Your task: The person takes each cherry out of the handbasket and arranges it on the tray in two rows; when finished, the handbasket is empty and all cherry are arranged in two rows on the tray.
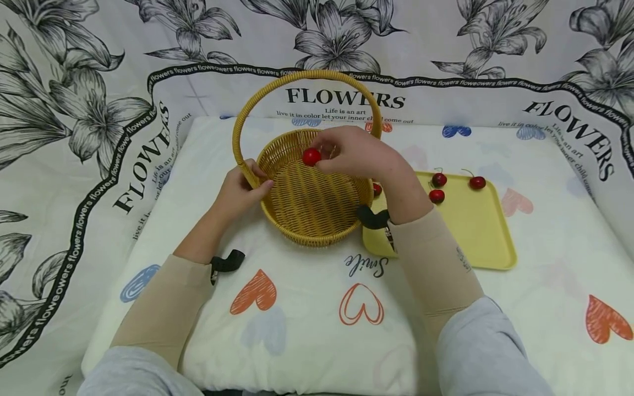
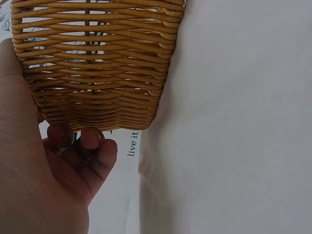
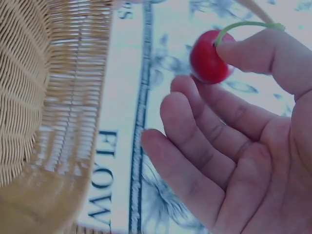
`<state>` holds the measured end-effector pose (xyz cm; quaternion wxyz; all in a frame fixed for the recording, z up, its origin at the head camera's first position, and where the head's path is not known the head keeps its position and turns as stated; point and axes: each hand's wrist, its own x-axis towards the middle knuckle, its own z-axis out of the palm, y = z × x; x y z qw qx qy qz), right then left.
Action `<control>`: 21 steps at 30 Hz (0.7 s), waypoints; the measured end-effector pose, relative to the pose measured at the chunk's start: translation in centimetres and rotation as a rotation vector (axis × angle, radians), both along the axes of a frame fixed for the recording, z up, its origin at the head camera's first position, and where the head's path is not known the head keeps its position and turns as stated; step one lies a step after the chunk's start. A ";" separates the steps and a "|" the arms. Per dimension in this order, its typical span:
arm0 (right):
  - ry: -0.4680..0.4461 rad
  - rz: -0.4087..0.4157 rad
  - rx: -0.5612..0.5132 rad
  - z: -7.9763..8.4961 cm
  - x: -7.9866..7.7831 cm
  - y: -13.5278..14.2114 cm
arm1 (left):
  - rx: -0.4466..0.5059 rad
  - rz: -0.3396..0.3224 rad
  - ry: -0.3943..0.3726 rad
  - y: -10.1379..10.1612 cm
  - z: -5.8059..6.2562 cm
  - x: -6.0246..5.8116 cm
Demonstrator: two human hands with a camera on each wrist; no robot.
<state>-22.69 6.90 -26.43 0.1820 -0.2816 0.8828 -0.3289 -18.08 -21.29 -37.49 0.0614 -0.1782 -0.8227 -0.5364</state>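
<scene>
A red cherry (image 3: 207,58) with a green stem is pinched between thumb and forefinger of my right hand (image 1: 354,154). In the head view that hand is over the wicker basket (image 1: 317,242), whose visible inside holds nothing. The other right fingers are loosely bent in the right wrist view. My left hand (image 1: 242,190) grips the basket's left rim at the foot of its tall arched handle (image 1: 307,75), thumb on the rim. The left wrist view shows its fingertips (image 2: 107,153) bent by the woven wall.
Right of the basket lies a yellow tray (image 1: 490,247). On it are several cherries, among them a stemmed cherry (image 1: 477,182) at the far right; my right forearm hides part of the tray. Heart-printed white cloth lies below, with a flower-printed cloth (image 1: 337,38) behind.
</scene>
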 end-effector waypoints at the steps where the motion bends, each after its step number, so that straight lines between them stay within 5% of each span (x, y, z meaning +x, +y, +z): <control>1: -0.023 -0.013 -0.010 0.0 0.5 0.8 | -0.003 0.001 -0.001 0.0 0.0 0.0; 7: -0.100 -0.067 -0.036 0.0 2.9 6.0 | -0.010 0.001 0.009 0.0 0.2 0.1; 14: -0.082 -0.211 -0.059 0.4 4.9 12.4 | -0.008 -0.010 0.007 0.4 0.3 -0.2; 21: 0.006 -0.378 0.018 -0.3 4.2 16.6 | 0.018 -0.004 0.001 0.4 0.0 0.0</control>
